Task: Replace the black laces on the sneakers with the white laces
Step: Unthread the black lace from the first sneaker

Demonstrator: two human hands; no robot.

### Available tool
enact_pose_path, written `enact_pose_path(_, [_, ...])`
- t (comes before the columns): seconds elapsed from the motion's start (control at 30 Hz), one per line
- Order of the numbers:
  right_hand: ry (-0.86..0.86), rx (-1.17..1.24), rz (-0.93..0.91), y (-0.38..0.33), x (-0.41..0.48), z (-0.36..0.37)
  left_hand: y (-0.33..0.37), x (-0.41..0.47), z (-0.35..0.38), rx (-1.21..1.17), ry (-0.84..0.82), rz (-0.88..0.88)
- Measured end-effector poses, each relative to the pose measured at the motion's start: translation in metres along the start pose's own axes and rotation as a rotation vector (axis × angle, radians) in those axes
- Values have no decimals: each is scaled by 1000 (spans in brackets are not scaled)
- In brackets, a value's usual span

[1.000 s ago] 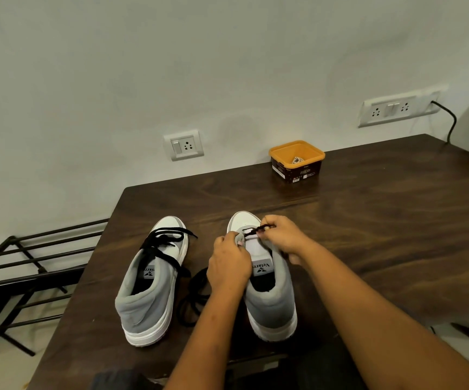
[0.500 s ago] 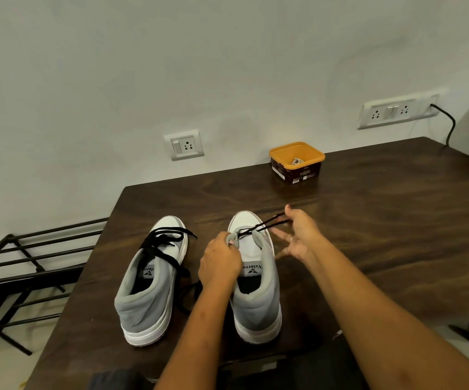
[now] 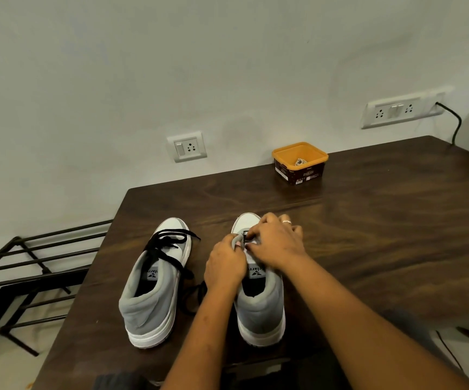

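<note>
One black lace (image 3: 245,233) | between right fingers (image 3: 256,231) | left fingers (image 3: 234,242) grip sneaker (image 3: 259,312)

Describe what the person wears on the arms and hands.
No sleeve, watch or bracelet shows on either arm. The right hand wears a pale ring on one finger. The left hand shows no ring.

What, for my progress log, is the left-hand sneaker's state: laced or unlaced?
Laced: a black lace criss-crosses the grey-and-white sneaker on the left, loose ends trailing beside it.
</note>
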State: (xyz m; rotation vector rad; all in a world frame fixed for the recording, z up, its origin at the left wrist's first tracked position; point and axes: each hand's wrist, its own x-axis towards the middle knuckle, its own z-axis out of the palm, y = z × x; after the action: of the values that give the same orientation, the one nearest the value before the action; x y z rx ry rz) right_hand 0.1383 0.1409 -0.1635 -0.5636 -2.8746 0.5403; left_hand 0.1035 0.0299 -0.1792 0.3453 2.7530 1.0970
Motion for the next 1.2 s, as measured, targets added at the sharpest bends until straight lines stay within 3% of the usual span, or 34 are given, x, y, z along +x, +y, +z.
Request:
enact_pose_path(0.13, [34, -118, -9, -10, -5, 8, 1, 0, 5, -161, 19, 42])
enact_pose_path(0.33, [11, -68, 70, -16, -2, 11, -1, -2, 9, -260, 49, 21])
enact_pose_path(0.47, [31, 337, 231, -12, 3, 9, -3, -1, 10, -219, 68, -10])
enact_pose_path(0.6, [216, 723, 342, -3, 15, -6, -3, 0, 10, -195, 76, -45])
enact_pose_path(0.77, [518, 1799, 588, 16, 26, -42, -3, -1, 10, -199, 82, -47])
enact_pose_path(0.83, [533, 1962, 642, 26, 25, -50, -3, 0, 11, -197, 82, -48])
enact_pose_path(0.9, [465, 1814, 623, 29, 23, -52, -3, 0, 11, -198, 80, -50])
enact_pose_path(1.07, [118, 542, 51, 16, 14, -38, -4, 1, 12, -225, 82, -32])
enact_pose_path(1.13, [-62, 195, -51, 4, 9, -24, -4, 2, 13, -233, 92, -22])
enact_pose_path(1.2, [-67, -53, -88, -7, 5, -8, -4, 2, 14, -250, 94, -20])
